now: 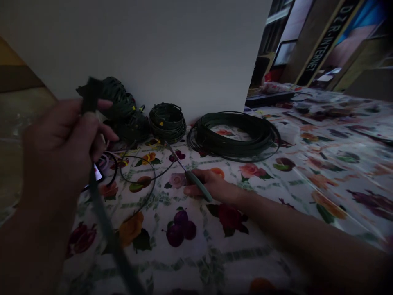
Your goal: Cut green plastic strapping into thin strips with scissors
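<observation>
At the left, raised close to the camera, my left hand [66,143] pinches a dark flat green strip [106,221]. One end sticks up above the fingers, and the rest hangs down past the wrist to the bottom edge. My right hand [211,184] rests low over the flowered tablecloth, closed around the green handle of a thin-shafted screwdriver-like tool [199,186]. Its metal shaft points away toward a small coil of dark wire [167,123]; whether the tip touches the coil I cannot tell. Dim light hides the tip's shape.
A large dark green coil [233,135] lies beyond my right hand. Behind my left hand stands a dark woven bundle [118,98]. A loose wire loop [153,176] and a lit phone-like screen [97,173] lie on the tablecloth [196,262]. A white panel [153,45] rises behind.
</observation>
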Motion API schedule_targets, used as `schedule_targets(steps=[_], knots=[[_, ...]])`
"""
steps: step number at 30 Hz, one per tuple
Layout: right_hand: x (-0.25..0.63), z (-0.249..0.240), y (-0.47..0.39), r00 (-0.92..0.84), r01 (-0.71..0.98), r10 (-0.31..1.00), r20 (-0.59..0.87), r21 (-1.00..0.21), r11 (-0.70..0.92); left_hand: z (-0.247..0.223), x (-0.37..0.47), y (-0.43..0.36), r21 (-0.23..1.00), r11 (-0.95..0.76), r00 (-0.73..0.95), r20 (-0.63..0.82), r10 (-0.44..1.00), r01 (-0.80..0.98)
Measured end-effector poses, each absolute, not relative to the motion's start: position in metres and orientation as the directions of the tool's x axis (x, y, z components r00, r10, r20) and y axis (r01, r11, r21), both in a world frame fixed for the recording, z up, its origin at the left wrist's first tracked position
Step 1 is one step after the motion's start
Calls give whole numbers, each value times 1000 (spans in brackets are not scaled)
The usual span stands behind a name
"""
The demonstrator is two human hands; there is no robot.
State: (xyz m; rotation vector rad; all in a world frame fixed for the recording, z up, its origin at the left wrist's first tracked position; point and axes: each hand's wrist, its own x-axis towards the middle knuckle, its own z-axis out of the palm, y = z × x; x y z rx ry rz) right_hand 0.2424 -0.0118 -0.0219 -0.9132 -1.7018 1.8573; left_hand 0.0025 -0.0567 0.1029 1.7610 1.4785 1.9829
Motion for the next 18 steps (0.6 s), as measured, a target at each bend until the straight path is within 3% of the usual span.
schedule_targets(steps=[2,4,8,13,18], knots=[[240,-20,-15,-697,22,700,-153,-981,-193,98,22,-44,645,-626,-241,756,609,438],[238,-20,-18,-716,-41,682,-145,-968,-249,89,40,-28,602,-751,-224,798,559,271],[236,-22,-19,-710,-141,698,-92,-953,-269,73,69,-1,571,-810,-203,816,542,134],[237,-21,-18,-666,-133,738,-106,-957,-258,70,87,14,574,-804,-196,815,545,154],[239,-24,-10,-518,-149,852,-77,-973,-179,44,78,22,651,-686,-136,750,647,326]])
